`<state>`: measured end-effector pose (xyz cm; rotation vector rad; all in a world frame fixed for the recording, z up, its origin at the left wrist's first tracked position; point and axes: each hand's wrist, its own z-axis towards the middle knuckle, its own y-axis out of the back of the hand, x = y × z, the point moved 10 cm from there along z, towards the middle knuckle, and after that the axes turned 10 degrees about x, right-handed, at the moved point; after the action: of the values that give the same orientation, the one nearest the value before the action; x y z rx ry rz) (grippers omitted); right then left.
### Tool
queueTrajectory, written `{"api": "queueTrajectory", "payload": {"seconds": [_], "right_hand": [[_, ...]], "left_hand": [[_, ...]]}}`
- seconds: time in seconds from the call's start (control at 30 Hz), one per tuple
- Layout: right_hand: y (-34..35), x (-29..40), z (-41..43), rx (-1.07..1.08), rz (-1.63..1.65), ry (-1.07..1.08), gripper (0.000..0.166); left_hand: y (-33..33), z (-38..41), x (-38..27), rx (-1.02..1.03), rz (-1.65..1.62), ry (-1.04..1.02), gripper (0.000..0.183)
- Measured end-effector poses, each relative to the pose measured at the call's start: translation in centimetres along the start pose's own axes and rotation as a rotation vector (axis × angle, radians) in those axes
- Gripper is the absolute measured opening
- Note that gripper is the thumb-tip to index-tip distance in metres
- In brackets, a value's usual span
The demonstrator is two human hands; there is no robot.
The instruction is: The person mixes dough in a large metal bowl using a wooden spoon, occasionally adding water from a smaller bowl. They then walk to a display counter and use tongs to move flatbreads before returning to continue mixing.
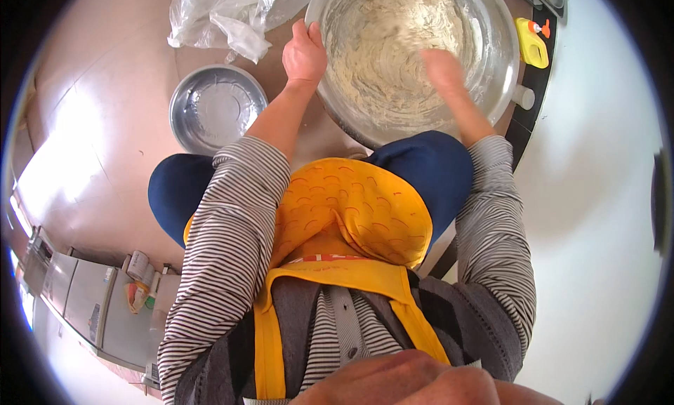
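Note:
A large metal bowl [499, 84] stands on the floor before me, with pale, wet dough [363, 78] smeared in swirls over its inside. My left hand [305, 57] grips the bowl's left rim, thumb and fingers closed over the edge. Inside the bowl, low over the dough, is my right hand [443, 70], blurred by motion. Its fingertips are lost in the blur, so I cannot tell whether it holds anything. Left of my left forearm sits a smaller metal basin [218, 107] with a wet, shiny bottom.
Clear plastic bags [226, 20] lie on the tiled floor [131, 115] at the upper left. Right of the bowl, a yellow bottle with an orange pump [533, 44] and a white cup-like container [523, 97] stand near the white wall [595, 157]. A grey refrigerator [89, 294] is at lower left.

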<state>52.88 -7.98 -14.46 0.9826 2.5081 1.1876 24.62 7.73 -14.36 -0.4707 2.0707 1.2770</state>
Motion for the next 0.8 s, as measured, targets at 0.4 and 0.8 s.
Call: {"api": "queueTrajectory", "payload": {"seconds": [0.4, 0.8], "right_hand": [[2.0, -5.1, 5.0, -0.041, -0.334, 0.011, 0.023], [-5.7, 6.6, -6.3, 0.169, -0.383, 0.489, 0.017]], "left_hand": [[0.0, -0.4, -0.6, -0.040, -0.017, -0.018, 0.031], [0.3, -0.1, -0.9, -0.014, 0.059, -0.029, 0.037]]}}
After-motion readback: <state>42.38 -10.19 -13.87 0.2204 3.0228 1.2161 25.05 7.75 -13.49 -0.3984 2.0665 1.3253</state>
